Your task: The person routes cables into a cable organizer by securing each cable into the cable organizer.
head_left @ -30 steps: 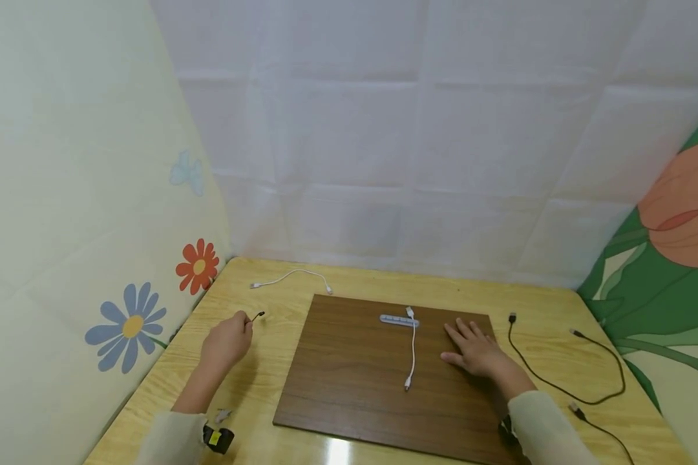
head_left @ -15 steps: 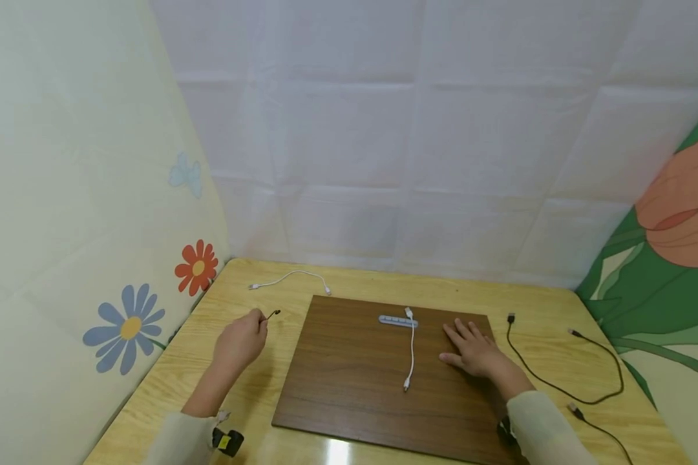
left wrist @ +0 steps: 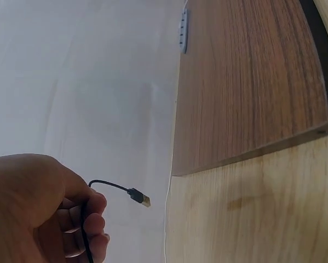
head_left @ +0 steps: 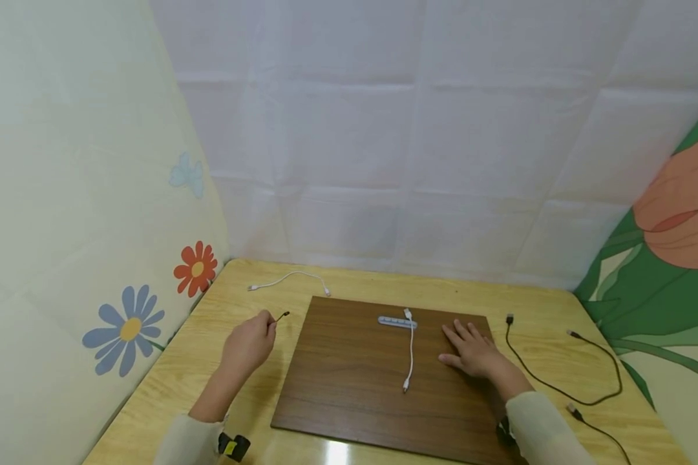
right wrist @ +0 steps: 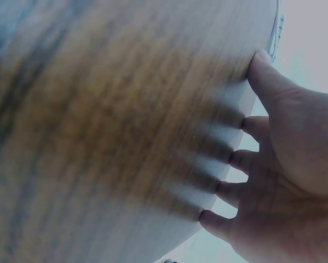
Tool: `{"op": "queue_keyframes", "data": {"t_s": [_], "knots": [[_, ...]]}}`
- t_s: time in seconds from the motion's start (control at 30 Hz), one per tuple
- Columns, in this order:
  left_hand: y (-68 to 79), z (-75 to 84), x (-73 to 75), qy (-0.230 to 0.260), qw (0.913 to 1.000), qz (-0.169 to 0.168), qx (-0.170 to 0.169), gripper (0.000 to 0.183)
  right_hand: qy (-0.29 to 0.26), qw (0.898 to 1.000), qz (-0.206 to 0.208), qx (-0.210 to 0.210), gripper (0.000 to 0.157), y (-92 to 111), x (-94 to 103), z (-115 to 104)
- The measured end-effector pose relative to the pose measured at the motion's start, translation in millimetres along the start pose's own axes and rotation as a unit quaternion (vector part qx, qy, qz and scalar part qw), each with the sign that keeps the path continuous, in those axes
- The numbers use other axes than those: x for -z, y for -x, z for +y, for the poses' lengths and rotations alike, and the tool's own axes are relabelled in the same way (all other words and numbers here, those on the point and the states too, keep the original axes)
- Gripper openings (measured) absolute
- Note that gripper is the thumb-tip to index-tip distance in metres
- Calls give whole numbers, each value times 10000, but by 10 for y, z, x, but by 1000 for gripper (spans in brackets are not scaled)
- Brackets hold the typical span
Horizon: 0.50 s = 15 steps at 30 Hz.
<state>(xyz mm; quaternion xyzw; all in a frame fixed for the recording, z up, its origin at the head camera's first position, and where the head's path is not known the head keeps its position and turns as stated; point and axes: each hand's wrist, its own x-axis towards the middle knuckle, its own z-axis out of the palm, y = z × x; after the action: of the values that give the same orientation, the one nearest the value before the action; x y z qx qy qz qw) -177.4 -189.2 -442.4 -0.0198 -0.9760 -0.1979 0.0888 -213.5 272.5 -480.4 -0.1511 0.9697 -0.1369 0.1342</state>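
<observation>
My left hand pinches a black USB cable between thumb and fingers, left of the brown board. The cable's plug with its metal end sticks out past the fingertips. My right hand lies with fingers spread and fingertips touching the right part of the brown wooden board. On that board sits a light-blue slotted cable holder. A short white cable runs from the holder's right end toward the front of the board.
Another white cable lies curved on the table behind the board's left corner. To the right of the board a black cable lies in a loop, with a further black cable in front of it. Fabric walls enclose the table.
My left hand has moved right toward the board, carrying the black USB cable with it. The right hand has stayed in place on the board.
</observation>
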Motion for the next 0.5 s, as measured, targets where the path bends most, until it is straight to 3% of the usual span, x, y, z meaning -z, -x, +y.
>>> {"op": "queue_keyframes", "data": {"t_s": [0.17, 0.5], "knots": [[5, 56, -13, 41, 10000, 71, -53, 14, -1, 10000, 9, 11, 77, -21, 11, -12], [18, 270, -60, -4, 9971, 508, -559, 8, -62, 10000, 16, -40, 79, -5, -21, -1]]}}
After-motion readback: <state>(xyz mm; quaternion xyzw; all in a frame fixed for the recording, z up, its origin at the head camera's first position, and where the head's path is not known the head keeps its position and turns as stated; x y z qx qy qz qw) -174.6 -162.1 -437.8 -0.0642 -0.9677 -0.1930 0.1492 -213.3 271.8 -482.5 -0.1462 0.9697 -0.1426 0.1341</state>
